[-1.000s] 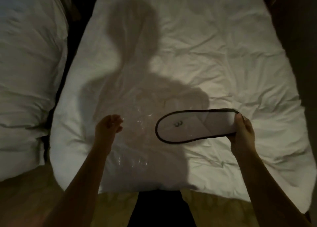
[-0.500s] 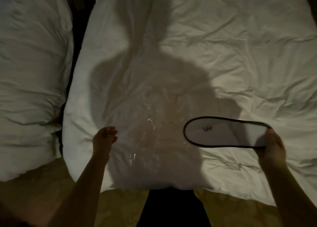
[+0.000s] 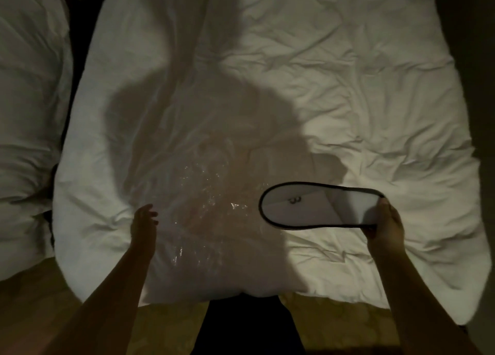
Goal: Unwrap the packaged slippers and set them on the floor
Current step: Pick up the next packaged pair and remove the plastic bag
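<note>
Clear wrapper (glinting) on duvet, between left hand and slipper

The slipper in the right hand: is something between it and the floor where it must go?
The slipper is held at its end by the right hand over the white duvet, so the bed lies under it. The patterned floor shows near the person's legs, with nothing visible lying on it.

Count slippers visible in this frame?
1. The slipper is held at one end by the right hand, above the white duvet. A second could be stacked behind it or hidden in shadow; cannot tell.
</note>
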Motion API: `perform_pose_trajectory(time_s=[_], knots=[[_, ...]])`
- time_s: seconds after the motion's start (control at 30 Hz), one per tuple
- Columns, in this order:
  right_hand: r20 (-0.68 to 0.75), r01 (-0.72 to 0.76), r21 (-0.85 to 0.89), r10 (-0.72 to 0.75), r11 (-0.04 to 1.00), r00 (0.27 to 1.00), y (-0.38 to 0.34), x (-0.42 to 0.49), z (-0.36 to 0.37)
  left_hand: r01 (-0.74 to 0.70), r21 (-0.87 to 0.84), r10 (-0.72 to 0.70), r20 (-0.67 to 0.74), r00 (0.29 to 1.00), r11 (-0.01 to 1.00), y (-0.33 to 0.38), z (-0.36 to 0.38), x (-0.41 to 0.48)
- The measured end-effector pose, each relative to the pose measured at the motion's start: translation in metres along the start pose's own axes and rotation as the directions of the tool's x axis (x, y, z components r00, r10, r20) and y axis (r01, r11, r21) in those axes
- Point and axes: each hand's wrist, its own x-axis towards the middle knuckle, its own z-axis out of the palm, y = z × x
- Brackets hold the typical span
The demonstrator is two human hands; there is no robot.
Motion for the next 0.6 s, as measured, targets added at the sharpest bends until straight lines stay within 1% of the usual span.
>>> perform_pose_trajectory(time_s=[0.03, 0.07, 0.1, 0.13, 0.17, 0.2, 0.23, 0.27, 0.3, 0.33, 0.37, 0.43, 0.5, 0.53, 0.57, 0.6], knots=[[0.001, -0.023, 0.011, 0.023, 1.0, 1.0, -0.002, -0.003, 0.003, 0.017, 0.004, -0.017, 0.012, 1.0, 1.0, -0.004, -0.004, 0.002], [-0.011, -0.024, 0.011, 0.024, 1.0, 1.0, -0.001, 0.0, 0.004, 0.022, 0.076, -0.025, 0.038, 0.999, 0.997, -0.002, -0.006, 0.002], [-0.007, -0.031, 0.038, 0.031, 0.999, 0.999, 0.0, -0.001, 0.004, -0.005, 0.205, -0.002, 0.033, 0.999, 0.979, -0.003, -0.006, 0.003], [-0.01, -0.035, 0.036, 0.036, 0.999, 0.999, 0.002, 0.002, 0.004, -0.058, 0.348, 0.058, 0.011, 0.998, 0.936, -0.003, -0.006, 0.002], [-0.002, -0.037, 0.047, 0.037, 0.998, 0.999, 0.004, 0.003, 0.005, -0.129, 0.447, 0.145, -0.001, 0.989, 0.885, -0.002, -0.005, -0.002], [-0.01, -0.032, 0.036, 0.033, 0.999, 0.999, 0.004, 0.001, 0.006, -0.211, 0.527, 0.238, 0.017, 0.971, 0.823, -0.001, -0.003, -0.008], [0.0, -0.037, 0.055, 0.037, 0.998, 0.999, 0.004, 0.0, 0.006, -0.314, 0.597, 0.346, 0.065, 0.936, 0.738, 0.0, 0.0, -0.013], [-0.006, -0.038, 0.055, 0.038, 0.998, 0.999, 0.004, 0.0, 0.006, -0.418, 0.661, 0.44, 0.146, 0.886, 0.623, 0.001, 0.004, -0.02], [0.005, -0.04, 0.062, 0.04, 0.997, 0.999, 0.004, -0.002, 0.007, -0.512, 0.697, 0.501, 0.248, 0.829, 0.502, -0.001, 0.009, -0.026], [0.011, -0.033, 0.06, 0.032, 0.998, 0.999, 0.004, -0.003, 0.006, -0.581, 0.712, 0.513, 0.353, 0.782, 0.395, -0.003, 0.015, -0.032], [0.02, -0.03, 0.067, 0.028, 0.997, 0.999, 0.004, -0.004, 0.005, -0.617, 0.72, 0.475, 0.443, 0.761, 0.318, -0.006, 0.022, -0.038], [0.019, -0.032, 0.046, 0.031, 0.998, 0.999, 0.003, -0.006, 0.004, -0.612, 0.765, 0.288, 0.55, 0.784, 0.202, -0.016, 0.032, -0.048], [0.012, -0.034, 0.041, 0.033, 0.999, 0.999, 0.002, -0.007, 0.0, -0.58, 0.814, 0.086, 0.576, 0.813, 0.026, -0.028, 0.038, -0.053], [0.009, -0.029, 0.032, 0.029, 0.999, 1.0, 0.001, -0.007, -0.002, -0.56, 0.828, 0.014, 0.561, 0.828, -0.035, -0.031, 0.04, -0.054], [0.006, -0.024, 0.028, 0.024, 0.999, 1.0, 0.0, -0.008, -0.004, -0.534, 0.845, -0.023, 0.533, 0.846, -0.045, -0.035, 0.041, -0.054], [0.004, -0.02, 0.024, 0.019, 1.0, 1.0, -0.003, -0.009, -0.006, -0.505, 0.863, -0.032, 0.505, 0.863, -0.017, -0.037, 0.043, -0.053]])
